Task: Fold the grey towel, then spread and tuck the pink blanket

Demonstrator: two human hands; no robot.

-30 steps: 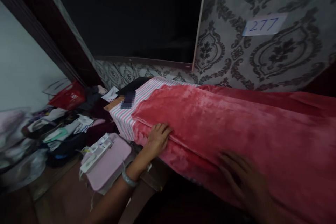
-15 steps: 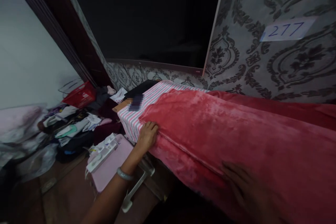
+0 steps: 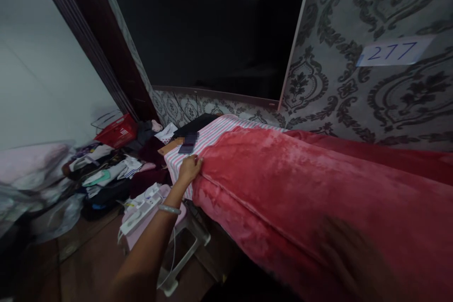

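Note:
A plush red blanket (image 3: 304, 184) covers a long raised surface, over a striped pink and white sheet (image 3: 208, 134) that shows at the far end. My left hand (image 3: 189, 168), a bangle on its wrist, pinches the blanket's far corner where it meets the sheet. My right hand (image 3: 348, 257) lies blurred and flat on the blanket's near side with fingers spread. A dark phone (image 3: 188, 143) lies on the striped sheet just beyond my left hand.
A pink stool (image 3: 166, 226) with a white power strip (image 3: 139, 210) stands beside the surface. Clothes are heaped on the floor at left near a red basket (image 3: 118, 130). A big dark screen (image 3: 212, 28) hangs on patterned wallpaper with a "277" label (image 3: 392, 51).
My left hand has slid along the blanket's edge away from me to its far corner. The view has tilted up and my right hand has dropped lower in the frame.

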